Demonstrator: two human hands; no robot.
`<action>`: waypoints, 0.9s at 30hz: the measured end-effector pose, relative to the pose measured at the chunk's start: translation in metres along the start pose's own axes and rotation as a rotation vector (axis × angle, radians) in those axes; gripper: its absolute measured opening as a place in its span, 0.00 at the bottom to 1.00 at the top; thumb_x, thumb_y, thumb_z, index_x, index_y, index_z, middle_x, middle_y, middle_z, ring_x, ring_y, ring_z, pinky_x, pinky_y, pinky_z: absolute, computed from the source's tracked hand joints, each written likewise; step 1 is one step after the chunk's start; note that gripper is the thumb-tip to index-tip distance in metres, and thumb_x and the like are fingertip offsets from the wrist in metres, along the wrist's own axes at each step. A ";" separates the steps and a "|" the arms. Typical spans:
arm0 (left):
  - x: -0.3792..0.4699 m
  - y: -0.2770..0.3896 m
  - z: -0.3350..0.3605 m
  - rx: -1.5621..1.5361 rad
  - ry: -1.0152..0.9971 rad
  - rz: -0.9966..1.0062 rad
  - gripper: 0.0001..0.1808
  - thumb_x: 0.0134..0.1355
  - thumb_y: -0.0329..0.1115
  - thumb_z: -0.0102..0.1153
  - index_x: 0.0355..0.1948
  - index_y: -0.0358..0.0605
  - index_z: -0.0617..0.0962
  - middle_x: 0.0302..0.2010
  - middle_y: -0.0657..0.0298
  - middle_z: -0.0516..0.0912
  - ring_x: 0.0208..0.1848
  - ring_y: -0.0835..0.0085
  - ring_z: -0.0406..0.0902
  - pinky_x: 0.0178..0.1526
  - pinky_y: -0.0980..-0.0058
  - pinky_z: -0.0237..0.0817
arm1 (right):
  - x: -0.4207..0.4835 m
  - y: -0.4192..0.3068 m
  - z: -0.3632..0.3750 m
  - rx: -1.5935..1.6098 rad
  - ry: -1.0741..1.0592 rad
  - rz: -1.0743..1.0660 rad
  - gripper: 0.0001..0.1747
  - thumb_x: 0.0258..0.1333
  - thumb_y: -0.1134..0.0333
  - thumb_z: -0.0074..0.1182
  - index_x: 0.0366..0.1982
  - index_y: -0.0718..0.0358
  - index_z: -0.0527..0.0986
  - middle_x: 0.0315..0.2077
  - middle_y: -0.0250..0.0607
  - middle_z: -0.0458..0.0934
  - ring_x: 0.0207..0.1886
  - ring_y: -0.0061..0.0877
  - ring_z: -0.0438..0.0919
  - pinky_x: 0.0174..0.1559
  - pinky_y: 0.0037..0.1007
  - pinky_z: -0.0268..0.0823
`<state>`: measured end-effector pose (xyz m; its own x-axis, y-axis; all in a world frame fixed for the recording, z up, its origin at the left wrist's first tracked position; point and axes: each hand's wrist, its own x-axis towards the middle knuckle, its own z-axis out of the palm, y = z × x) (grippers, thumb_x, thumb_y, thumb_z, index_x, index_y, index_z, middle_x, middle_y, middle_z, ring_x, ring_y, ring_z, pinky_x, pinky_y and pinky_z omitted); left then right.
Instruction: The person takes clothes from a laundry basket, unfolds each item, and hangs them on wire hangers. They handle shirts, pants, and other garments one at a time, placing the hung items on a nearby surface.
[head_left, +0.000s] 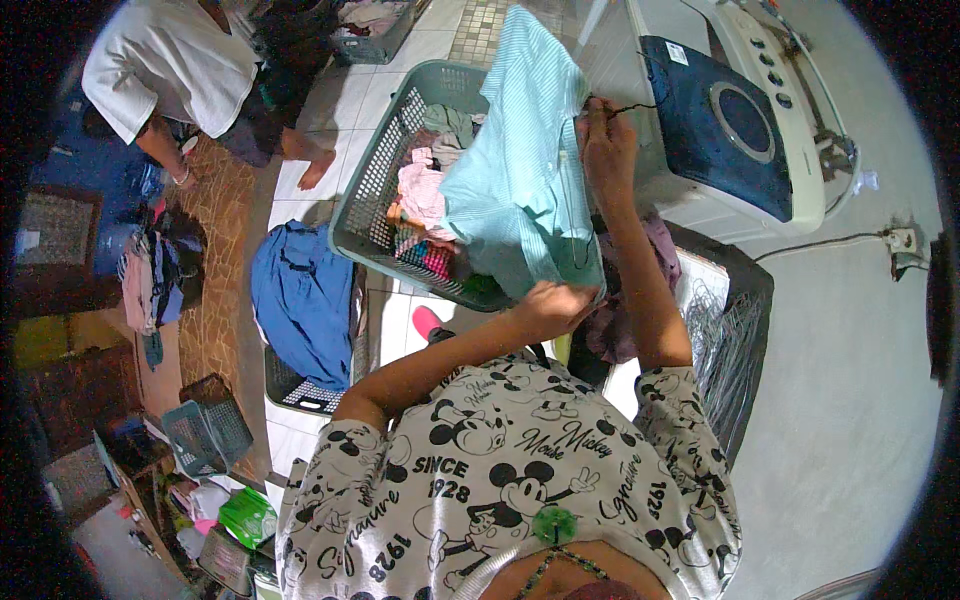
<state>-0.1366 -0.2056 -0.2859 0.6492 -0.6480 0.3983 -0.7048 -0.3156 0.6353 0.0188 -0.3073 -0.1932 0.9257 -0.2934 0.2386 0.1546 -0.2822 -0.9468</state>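
Observation:
A light blue striped garment (517, 157) hangs over the grey-green plastic laundry basket (360, 187). My right hand (609, 150) grips its upper right edge, together with a thin dark wire hanger (634, 109) whose hook sticks out past the fingers. Part of a wire also shows along the cloth's right side. My left hand (555, 311), slightly blurred, is closed at the lower end of the garment by the basket's near rim; its fingertips are partly hidden. Inside the basket lie a pink striped cloth (420, 191) and other crumpled clothes.
A washing machine (720, 127) stands at right, with a bundle of wire hangers (720, 352) nearer me. Blue clothing (304, 300) covers another basket at left. Beyond, a person in a white shirt (172, 67) bends near hanging clothes (154, 270). Another filled basket (375, 45) stands at the top.

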 end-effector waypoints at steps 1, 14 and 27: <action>0.008 0.000 -0.017 0.020 -0.021 -0.076 0.09 0.57 0.36 0.50 0.31 0.41 0.75 0.21 0.52 0.76 0.24 0.52 0.76 0.27 0.58 0.66 | 0.001 -0.001 0.003 -0.117 -0.075 -0.099 0.15 0.61 0.61 0.43 0.29 0.65 0.72 0.19 0.34 0.72 0.21 0.20 0.67 0.26 0.25 0.61; -0.005 -0.086 -0.303 0.600 0.909 -0.145 0.52 0.37 0.51 0.71 0.57 0.33 0.60 0.55 0.43 0.66 0.58 0.53 0.63 0.58 0.63 0.53 | 0.004 -0.202 -0.014 -0.071 -0.801 -0.319 0.17 0.60 0.58 0.44 0.34 0.63 0.77 0.20 0.25 0.68 0.25 0.14 0.65 0.28 0.18 0.56; -0.167 -0.158 -0.364 -0.054 0.824 -0.515 0.32 0.49 0.41 0.64 0.53 0.36 0.68 0.46 0.57 0.75 0.49 0.73 0.69 0.53 0.73 0.59 | 0.012 -0.276 0.122 -0.269 -0.828 -0.767 0.17 0.58 0.58 0.45 0.31 0.66 0.77 0.15 0.30 0.68 0.17 0.15 0.64 0.21 0.21 0.58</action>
<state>-0.0293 0.2046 -0.2121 0.8855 0.2554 0.3883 -0.2778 -0.3790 0.8827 0.0295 -0.1211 0.0448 0.5787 0.6980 0.4218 0.7866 -0.3410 -0.5148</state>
